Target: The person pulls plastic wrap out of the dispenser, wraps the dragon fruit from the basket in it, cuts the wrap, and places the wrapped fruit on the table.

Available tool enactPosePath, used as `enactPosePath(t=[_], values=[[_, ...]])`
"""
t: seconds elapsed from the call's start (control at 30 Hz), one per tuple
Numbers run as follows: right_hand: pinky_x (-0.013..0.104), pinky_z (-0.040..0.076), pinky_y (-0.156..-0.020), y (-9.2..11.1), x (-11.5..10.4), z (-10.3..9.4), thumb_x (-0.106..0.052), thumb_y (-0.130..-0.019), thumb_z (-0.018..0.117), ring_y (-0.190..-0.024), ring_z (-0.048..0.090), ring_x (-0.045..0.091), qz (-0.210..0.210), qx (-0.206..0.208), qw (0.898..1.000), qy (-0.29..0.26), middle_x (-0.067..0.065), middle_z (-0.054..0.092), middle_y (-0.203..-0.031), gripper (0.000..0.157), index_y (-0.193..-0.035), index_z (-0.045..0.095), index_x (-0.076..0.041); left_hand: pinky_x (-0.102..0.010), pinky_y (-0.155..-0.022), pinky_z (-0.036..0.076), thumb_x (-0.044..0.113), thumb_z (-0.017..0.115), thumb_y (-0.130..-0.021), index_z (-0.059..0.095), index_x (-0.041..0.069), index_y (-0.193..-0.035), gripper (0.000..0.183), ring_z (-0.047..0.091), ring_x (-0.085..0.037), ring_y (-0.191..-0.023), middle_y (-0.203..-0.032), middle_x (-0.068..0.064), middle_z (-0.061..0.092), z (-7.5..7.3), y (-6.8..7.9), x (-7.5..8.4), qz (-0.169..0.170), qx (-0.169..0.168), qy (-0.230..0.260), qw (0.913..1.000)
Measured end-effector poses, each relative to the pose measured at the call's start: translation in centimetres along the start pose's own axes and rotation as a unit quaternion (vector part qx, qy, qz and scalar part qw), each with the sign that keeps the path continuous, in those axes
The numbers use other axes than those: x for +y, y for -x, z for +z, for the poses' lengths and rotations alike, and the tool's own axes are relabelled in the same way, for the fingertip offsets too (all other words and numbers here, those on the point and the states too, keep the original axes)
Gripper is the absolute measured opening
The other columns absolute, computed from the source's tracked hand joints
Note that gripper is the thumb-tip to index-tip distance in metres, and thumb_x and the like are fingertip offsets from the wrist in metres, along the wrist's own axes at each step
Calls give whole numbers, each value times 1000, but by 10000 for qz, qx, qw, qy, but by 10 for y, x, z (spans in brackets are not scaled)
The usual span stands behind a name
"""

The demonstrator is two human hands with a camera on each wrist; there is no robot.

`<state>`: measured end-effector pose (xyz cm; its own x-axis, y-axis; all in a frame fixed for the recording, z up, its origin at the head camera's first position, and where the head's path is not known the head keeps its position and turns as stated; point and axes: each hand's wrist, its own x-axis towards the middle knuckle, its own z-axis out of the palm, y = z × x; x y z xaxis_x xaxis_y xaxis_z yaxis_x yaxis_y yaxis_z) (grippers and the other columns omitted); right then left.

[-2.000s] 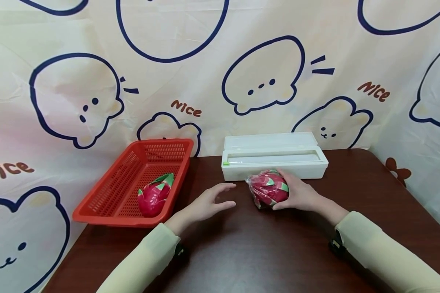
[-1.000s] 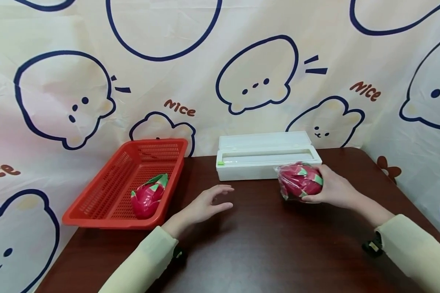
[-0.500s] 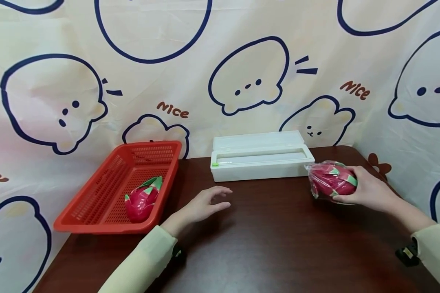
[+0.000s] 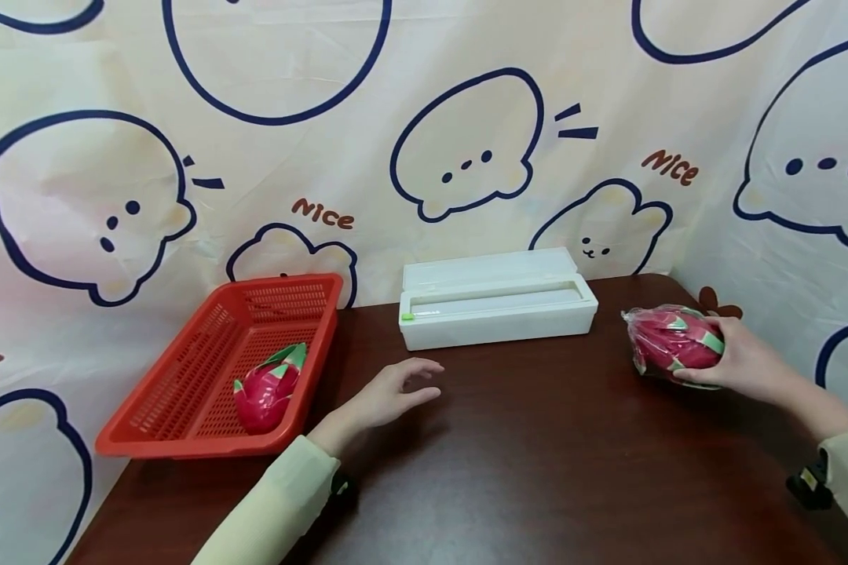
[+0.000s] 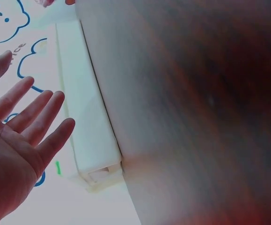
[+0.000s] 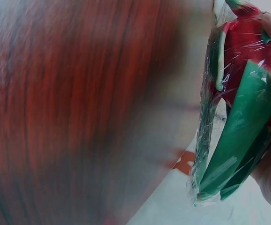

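At the table's right side, my right hand (image 4: pixel 752 362) grips a dragon fruit (image 4: pixel 674 339) wrapped in clear plastic film. The right wrist view shows the film crinkled around the red skin and green scales of the dragon fruit (image 6: pixel 252 89). My left hand (image 4: pixel 389 396) hovers over the middle of the table with relaxed fingers and holds nothing. In the left wrist view the fingers (image 5: pixel 41 117) of that hand are spread apart. Left of it stands a red basket (image 4: pixel 148 447), with a second dragon fruit (image 4: pixel 265 396) lying inside.
A white cling film box (image 4: pixel 498 323) with its lid raised stands at the back of the dark brown table (image 4: pixel 523 463). Behind it hangs a cartoon-printed cloth (image 4: pixel 311 165), which also covers the right side.
My right hand has carried the wrapped dragon fruit from in front of the white box to the right side of the table. My left hand has barely moved. The head view has turned slightly right.
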<state>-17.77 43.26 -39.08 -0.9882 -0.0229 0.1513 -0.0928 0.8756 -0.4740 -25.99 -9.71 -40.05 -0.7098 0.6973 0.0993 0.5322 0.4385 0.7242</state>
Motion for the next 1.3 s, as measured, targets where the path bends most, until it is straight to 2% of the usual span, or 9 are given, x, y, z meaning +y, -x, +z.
enactPosePath(t=[0.17, 0.47, 0.67, 0.8, 0.93, 1.07, 1.17, 1.3], values=[[64, 48, -78, -3, 11, -1, -42, -73, 85, -101, 47, 52, 37, 83, 10000, 3, 38, 43, -117, 99, -129, 33, 20, -47, -101, 41, 25, 67, -94, 58, 7, -131, 43, 55, -24, -116, -128, -12, 60, -1, 0, 0, -64, -4, -15, 10000], [67, 44, -83, -10, 27, -4, -45, -76, 81, -106, 41, 54, 414, -249, 9988, -83, 40, 38, -121, 104, -135, 26, 20, -46, -101, 41, 26, 67, -93, 58, 8, -132, 44, 55, -23, -116, -128, -10, 60, 0, 1, -2, -151, 21, -49, 9999], [70, 40, -86, -10, 31, -2, -43, -77, 81, -109, 39, 55, 298, -368, 9989, -37, 41, 36, -125, 105, -138, 21, 19, -47, -101, 41, 26, 67, -93, 58, 7, -132, 44, 54, -25, -117, -128, -11, 60, -1, 2, -3, -159, 87, -36, 9998], [74, 34, -87, -10, 26, -5, -39, -77, 82, -112, 33, 59, 267, -251, 9993, -52, 45, 29, -130, 114, -143, 10, 19, -49, -101, 41, 26, 67, -93, 57, 7, -132, 44, 54, -27, -117, -129, -12, 59, -3, 2, -3, -111, 87, -26, 9999], [76, 31, -85, -16, 7, -12, -35, -76, 84, -115, 30, 60, 79, 191, 9998, -59, 46, 26, -135, 115, -147, 8, 15, -51, -100, 41, 24, 68, -93, 58, 6, -131, 43, 54, -29, -117, -128, -13, 59, -7, 1, -1, 40, 247, -84, 9997], [75, 31, -88, -30, -28, -17, -36, -75, 84, -118, 32, 56, -251, 552, 9981, 128, 41, 31, -137, 106, -148, 21, 9, -51, -99, 42, 23, 69, -92, 59, 8, -130, 42, 54, -27, -119, -128, -9, 60, -14, -7, 2, 295, 705, -176, 9969], [72, 33, -90, -46, -56, -13, -39, -79, 81, -119, 36, 53, -506, 482, 9973, 212, 36, 32, -139, 94, -146, 30, 5, -51, -98, 43, 22, 70, -91, 59, 9, -131, 43, 54, -26, -120, -130, -6, 60, -18, -20, 4, 405, 1141, -132, 9925], [67, 38, -92, -69, -83, 4, -37, -87, 74, -123, 39, 49, -904, 219, 9956, 138, 31, 34, -142, 79, -143, 36, 2, -49, -101, 40, 22, 72, -90, 59, 12, -132, 46, 52, -28, -122, -132, -7, 59, -24, -43, 5, 175, 1630, 189, 9863]])
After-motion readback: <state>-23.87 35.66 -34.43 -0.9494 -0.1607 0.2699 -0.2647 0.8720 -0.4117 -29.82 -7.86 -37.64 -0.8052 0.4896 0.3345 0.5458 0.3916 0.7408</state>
